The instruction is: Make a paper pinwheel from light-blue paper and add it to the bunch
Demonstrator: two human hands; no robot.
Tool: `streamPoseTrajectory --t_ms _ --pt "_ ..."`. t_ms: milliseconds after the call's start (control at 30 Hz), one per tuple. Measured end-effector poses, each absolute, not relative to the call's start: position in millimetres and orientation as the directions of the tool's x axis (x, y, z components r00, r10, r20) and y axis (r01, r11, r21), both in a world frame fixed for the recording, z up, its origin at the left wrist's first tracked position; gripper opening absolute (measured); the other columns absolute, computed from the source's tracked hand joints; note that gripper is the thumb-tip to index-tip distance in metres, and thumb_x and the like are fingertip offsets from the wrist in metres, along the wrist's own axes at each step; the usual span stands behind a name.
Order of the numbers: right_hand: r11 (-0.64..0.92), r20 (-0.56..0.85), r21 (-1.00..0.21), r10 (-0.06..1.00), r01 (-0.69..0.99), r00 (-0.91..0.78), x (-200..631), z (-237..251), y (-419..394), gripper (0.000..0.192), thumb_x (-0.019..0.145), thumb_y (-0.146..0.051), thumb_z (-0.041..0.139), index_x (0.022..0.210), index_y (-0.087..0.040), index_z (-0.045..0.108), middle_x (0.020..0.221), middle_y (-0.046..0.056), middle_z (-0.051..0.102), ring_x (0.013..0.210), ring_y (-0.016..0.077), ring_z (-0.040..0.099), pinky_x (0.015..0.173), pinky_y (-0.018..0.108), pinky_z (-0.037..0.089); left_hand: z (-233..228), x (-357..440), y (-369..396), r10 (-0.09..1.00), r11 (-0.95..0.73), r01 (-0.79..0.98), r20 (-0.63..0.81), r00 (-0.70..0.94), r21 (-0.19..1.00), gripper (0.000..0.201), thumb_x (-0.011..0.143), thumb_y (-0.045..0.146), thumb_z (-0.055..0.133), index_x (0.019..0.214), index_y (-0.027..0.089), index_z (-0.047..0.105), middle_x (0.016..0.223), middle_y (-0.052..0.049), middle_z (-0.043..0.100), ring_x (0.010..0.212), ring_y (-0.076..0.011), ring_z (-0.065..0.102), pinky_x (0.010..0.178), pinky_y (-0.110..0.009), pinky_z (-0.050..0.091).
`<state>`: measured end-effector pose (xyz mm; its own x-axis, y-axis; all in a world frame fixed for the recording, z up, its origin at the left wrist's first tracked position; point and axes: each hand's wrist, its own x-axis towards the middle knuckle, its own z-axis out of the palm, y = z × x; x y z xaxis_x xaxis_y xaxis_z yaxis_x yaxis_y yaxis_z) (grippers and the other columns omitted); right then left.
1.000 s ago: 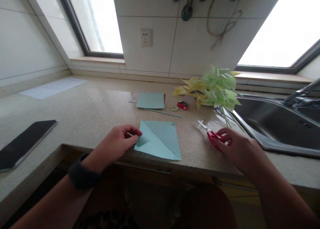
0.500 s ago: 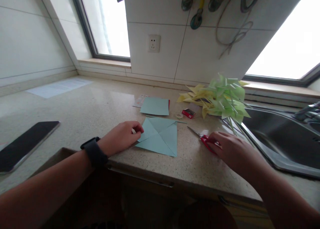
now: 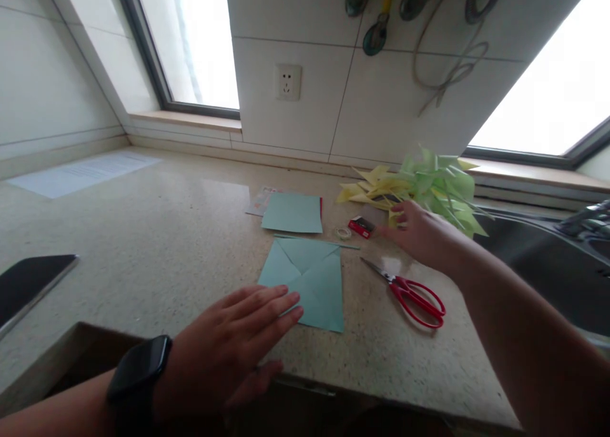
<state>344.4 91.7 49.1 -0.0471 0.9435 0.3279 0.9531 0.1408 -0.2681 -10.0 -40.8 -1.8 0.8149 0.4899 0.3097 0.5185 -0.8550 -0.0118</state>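
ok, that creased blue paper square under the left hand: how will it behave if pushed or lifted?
Blue paper square is likely light and floppy: a thin sheet lying nearly flat. Its diagonal creases may stiffen it a little. On the polished countertop it would probably slide unless pinned by the left hand.

scissors (image 3: 410, 291) right of paper (image 3: 307, 281), phone (image 3: 28, 284) far left

home kitchen, stone countertop (image 3: 157, 234), steel sink (image 3: 534, 265), tiled wall (image 3: 333, 107), hanging utensils (image 3: 379, 24), wall socket (image 3: 288, 81)

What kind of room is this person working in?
Most likely a home kitchen: a stone countertop meets a steel sink, utensils hang on the tiled wall, and a wall socket sits between two windows.
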Motion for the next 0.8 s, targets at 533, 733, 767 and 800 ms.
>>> streamPoseTrajectory --t_ms 533,733,767,800 --pt "0.299 0.397 -0.520 0.914 0.801 -0.083 345 -12 133 0.076 0.076 -0.046 0.079 0.139 -0.021 0.043 0.102 0.009 0.072 0.084 0.0259 0.070 0.075 0.040 0.056 -24 -14 -29 0.441 -0.832 0.541 0.440 0.782 -0.127 0.041 0.088 0.023 0.057 0.127 0.016 0.067 0.124 -0.005 0.075 0.110 -0.0217 0.071 0.090 -0.032 0.059" --pt "0.474 0.479 -0.434 0.841 0.766 -0.249 344 -5 124 0.066 0.080 -0.035 0.077 0.138 -0.027 0.047 0.126 0.011 0.065 0.103 0.0297 0.068 0.089 0.047 0.055 -40 -28 -25 0.420 -0.853 0.500 0.370 0.829 -0.152 0.054 0.093 0.024 0.059 0.146 0.016 0.053 0.141 -0.007 0.065 0.122 -0.0227 0.064 0.102 -0.030 0.054" --pt "0.493 0.482 -0.418 0.832 0.763 -0.273 344 -5 124 0.065 0.080 -0.033 0.077 0.138 -0.028 0.047 0.128 0.011 0.064 0.105 0.0299 0.067 0.091 0.047 0.054 -41 -30 -25 0.423 -0.855 0.499 0.370 0.827 -0.137 0.054 0.094 0.023 0.058 0.147 0.016 0.052 0.141 -0.006 0.065 0.123 -0.0219 0.064 0.103 -0.029 0.053" --pt "0.508 0.484 -0.403 0.824 0.761 -0.294 343 -5 123 0.064 0.080 -0.032 0.077 0.138 -0.028 0.047 0.129 0.011 0.064 0.106 0.0299 0.067 0.092 0.048 0.054 -41 -31 -24 0.430 -0.857 0.502 0.376 0.821 -0.115 0.054 0.095 0.022 0.058 0.148 0.018 0.052 0.141 -0.005 0.065 0.123 -0.0211 0.065 0.104 -0.027 0.052"
